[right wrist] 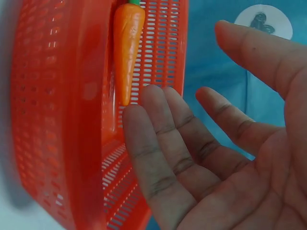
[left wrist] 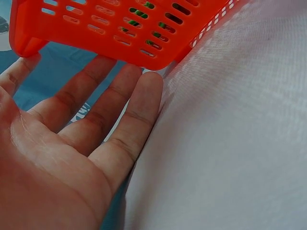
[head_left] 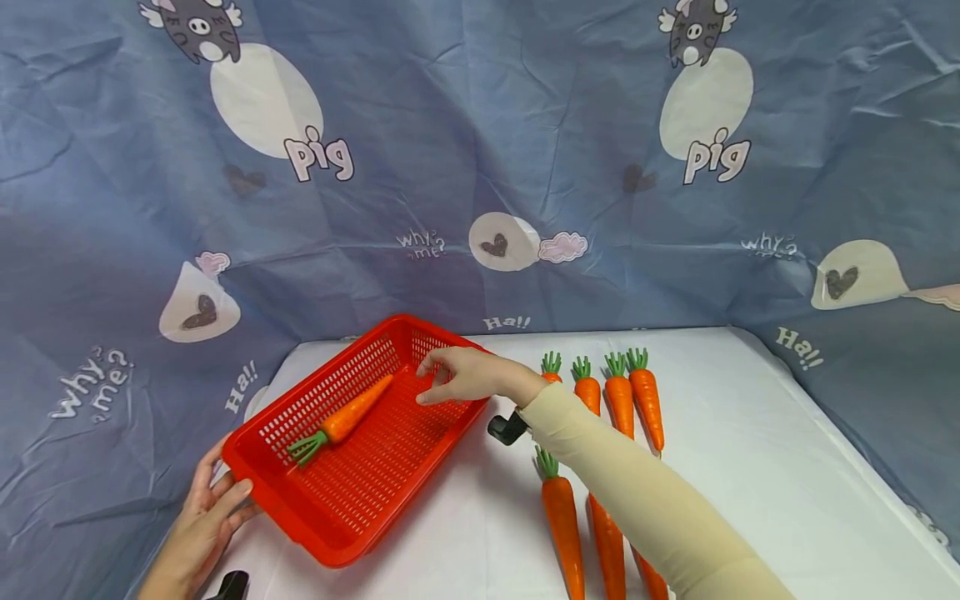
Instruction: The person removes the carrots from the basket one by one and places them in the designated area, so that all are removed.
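A red plastic basket with slotted walls stands at an angle on the white table. One orange carrot with a green top lies inside it, along the left long wall. At the near left corner, my left hand holds the basket, thumb at the rim and fingers against the outside; the left wrist view shows those fingers fairly straight. Over the basket's far right part hovers my right hand, its fingers loosely bent and spread. The right wrist view shows nothing in that palm, with the carrot beyond the fingertips.
Several more carrots lie in two rows on the white table to the right of the basket. My right forearm crosses above them and hides parts of some. A blue printed cloth hangs behind the table.
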A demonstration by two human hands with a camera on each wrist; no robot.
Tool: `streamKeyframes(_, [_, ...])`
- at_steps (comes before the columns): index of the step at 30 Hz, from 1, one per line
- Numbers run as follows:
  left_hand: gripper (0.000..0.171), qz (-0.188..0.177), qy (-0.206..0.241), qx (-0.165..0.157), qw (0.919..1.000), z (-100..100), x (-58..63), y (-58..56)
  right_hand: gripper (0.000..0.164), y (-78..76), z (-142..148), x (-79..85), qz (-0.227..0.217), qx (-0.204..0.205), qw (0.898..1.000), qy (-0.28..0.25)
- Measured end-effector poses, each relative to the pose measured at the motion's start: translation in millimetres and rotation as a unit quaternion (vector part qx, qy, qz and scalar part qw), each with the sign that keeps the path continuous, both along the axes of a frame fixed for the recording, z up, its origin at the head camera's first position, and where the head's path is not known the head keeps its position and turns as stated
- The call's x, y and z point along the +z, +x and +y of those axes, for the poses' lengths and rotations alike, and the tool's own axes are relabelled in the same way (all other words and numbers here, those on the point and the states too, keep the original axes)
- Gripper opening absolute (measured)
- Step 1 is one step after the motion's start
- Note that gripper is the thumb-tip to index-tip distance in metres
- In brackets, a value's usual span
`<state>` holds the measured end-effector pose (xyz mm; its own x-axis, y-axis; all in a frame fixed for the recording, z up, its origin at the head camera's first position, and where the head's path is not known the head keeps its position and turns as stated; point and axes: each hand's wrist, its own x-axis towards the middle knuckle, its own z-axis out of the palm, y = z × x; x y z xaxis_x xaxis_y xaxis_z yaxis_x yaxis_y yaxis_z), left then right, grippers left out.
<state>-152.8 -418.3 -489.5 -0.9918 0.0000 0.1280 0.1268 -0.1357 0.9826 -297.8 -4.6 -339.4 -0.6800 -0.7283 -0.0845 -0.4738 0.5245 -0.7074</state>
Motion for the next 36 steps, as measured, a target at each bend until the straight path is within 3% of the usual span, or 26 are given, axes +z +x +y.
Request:
streamKeyframes(16, [0.064, 0.014, 0.017, 0.002, 0.9998, -0.9, 2.2, 0.4, 0.041, -2.7, -54.8, 5.8, 0.001, 0.026, 0.999, 0.033])
streamKeyframes(21, [0.064, 0.020, 0.016, 0.003, 0.9997, -2.5, 3.5, 1.6, 0.043, -6.0, -73.7, 10.2, -0.017, 0.031, 0.999, 0.036])
streamKeyframes(36, [0.065, 0.009, 0.004, 0.004, 0.9999, 1.1, 1.0, 1.7, 0.059, -11.9, -107.8, -15.2, -0.019, 0.020, 0.995, 0.100])
